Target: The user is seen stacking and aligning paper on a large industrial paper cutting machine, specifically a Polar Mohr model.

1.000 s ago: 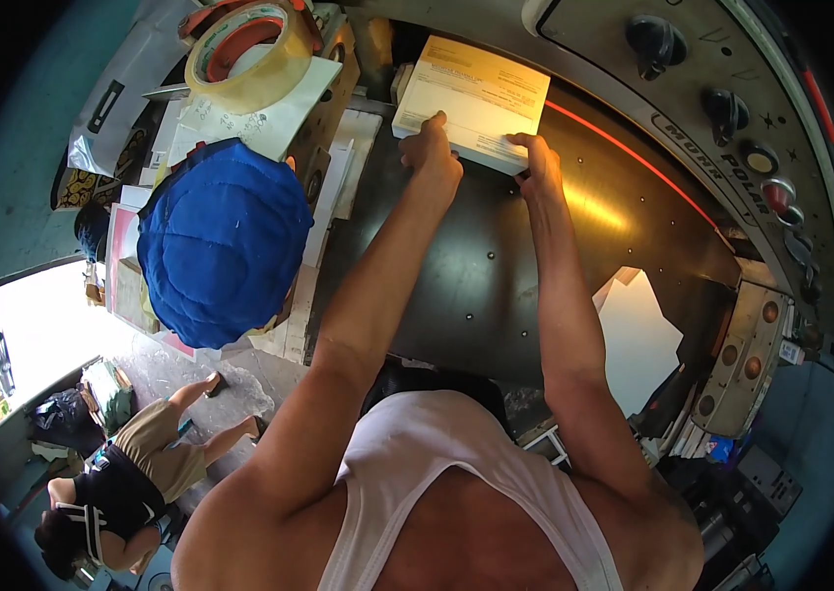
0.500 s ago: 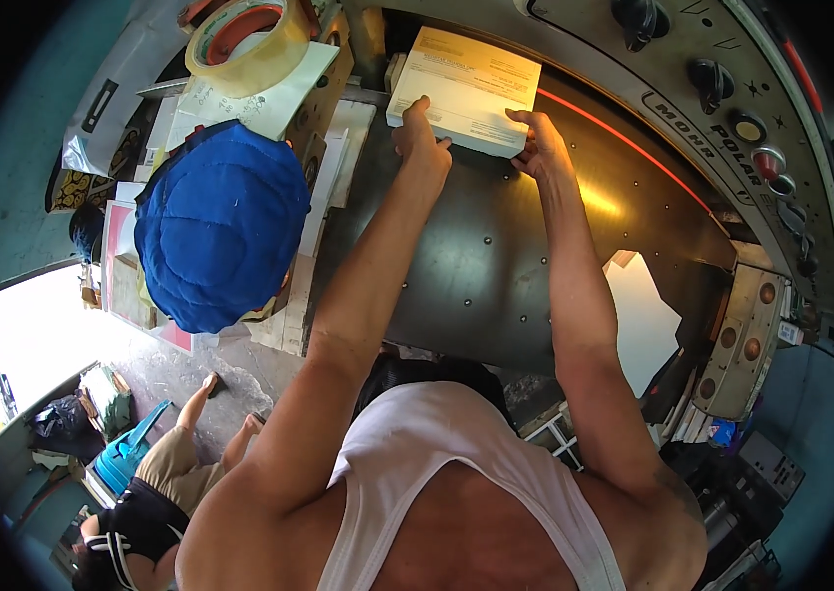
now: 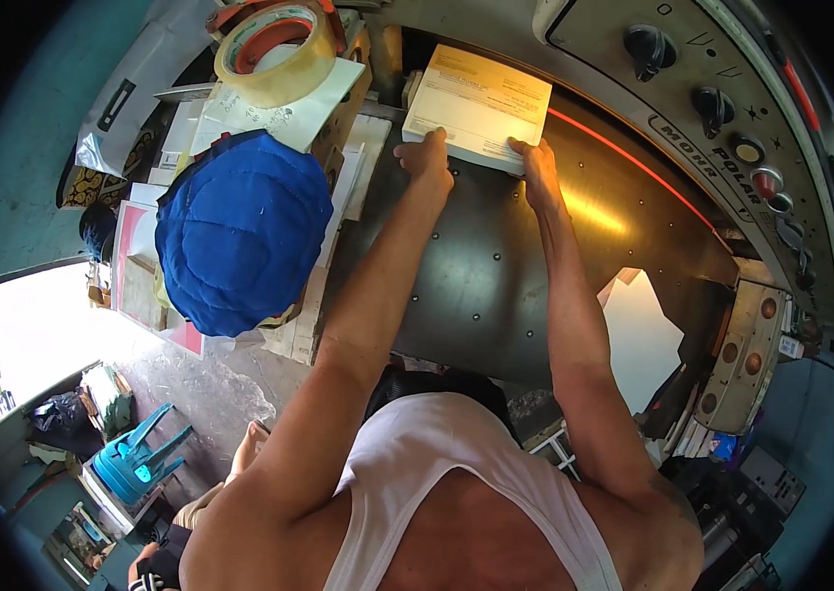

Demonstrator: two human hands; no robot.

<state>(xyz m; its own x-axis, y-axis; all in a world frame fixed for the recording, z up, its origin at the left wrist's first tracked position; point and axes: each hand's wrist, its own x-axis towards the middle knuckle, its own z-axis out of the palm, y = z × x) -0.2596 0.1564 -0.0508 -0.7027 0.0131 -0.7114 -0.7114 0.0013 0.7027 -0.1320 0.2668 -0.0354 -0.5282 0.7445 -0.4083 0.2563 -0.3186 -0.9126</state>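
Observation:
A thick stack of printed paper forms (image 3: 481, 103) lies at the far side of the dark metal table (image 3: 456, 246), under warm light. At the stack's front left corner is my left hand (image 3: 427, 163), its fingers curled and its thumb up against the front edge. My right hand (image 3: 540, 175) grips the front right corner, thumb on the top sheet; its other fingers are partly hidden. A red light line runs across the table to the right of the stack.
A control panel (image 3: 673, 108) with knobs and buttons curves along the right. Left stand a blue padded cap (image 3: 244, 231) and a tape roll (image 3: 276, 54) on piled papers. White sheets (image 3: 638, 335) lie beside my right forearm. A person's leg (image 3: 247, 448) and a blue stool (image 3: 136, 463) show lower left.
My left hand has shifted from the stack's top to its front left corner and edge. The right hand still holds its corner. The person at lower left has moved mostly out of view.

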